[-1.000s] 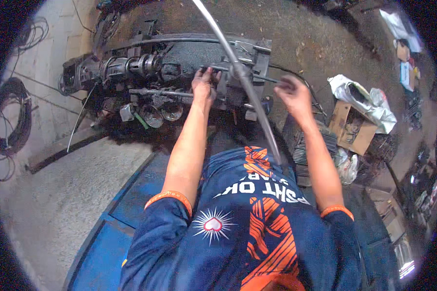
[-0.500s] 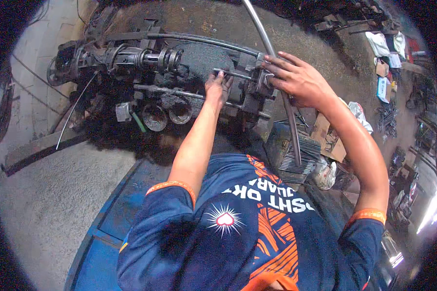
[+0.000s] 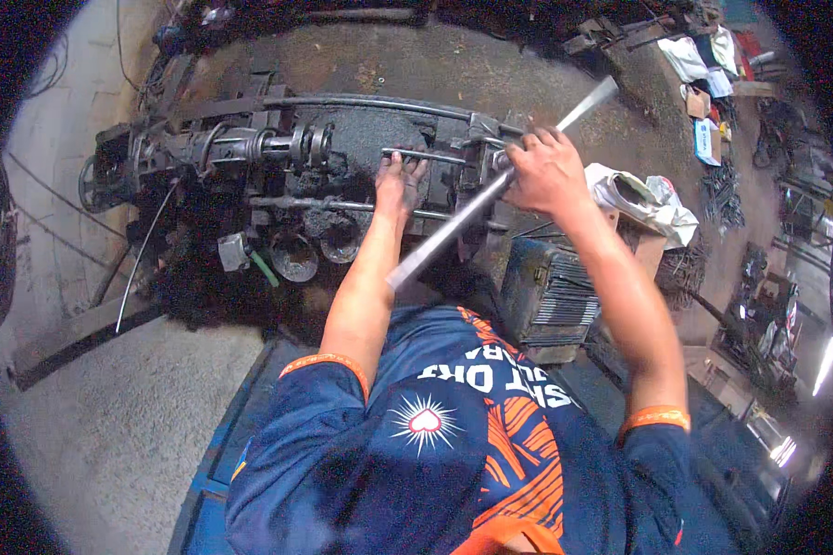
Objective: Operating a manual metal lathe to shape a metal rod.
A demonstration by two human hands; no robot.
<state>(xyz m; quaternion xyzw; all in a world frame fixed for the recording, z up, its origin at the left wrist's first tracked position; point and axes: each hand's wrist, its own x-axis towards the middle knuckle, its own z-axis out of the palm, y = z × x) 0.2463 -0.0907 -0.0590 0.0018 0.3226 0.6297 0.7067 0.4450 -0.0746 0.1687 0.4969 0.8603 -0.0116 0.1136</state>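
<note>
Ahead of me lies a long, dirty lathe-like machine [image 3: 222,153] with two lengthwise rails. My left hand [image 3: 399,188] is at a thin metal rod [image 3: 444,158] between the rails, thumb and fingers closed at its left end. A long metal bar [image 3: 453,223] slants across the machine's right end, smeared by motion at its tips. My right hand [image 3: 546,171] is wrapped round this bar near its middle, beside the end block [image 3: 477,171]. The bar's lower tip is in front of my left forearm. Dark grey shavings [image 3: 366,134] heap between the rails.
Two round metal cups [image 3: 293,259] sit below the front rail, near a green tube [image 3: 263,265]. A ribbed metal box [image 3: 551,296] stands right of the machine. White bags [image 3: 652,205] and cardboard lie beyond it. A thin rod [image 3: 145,259] hangs at the left.
The long bar has turned clockwise, its upper end swinging right and its lower end left. My right hand has turned with it. My left hand stays at the thin rod.
</note>
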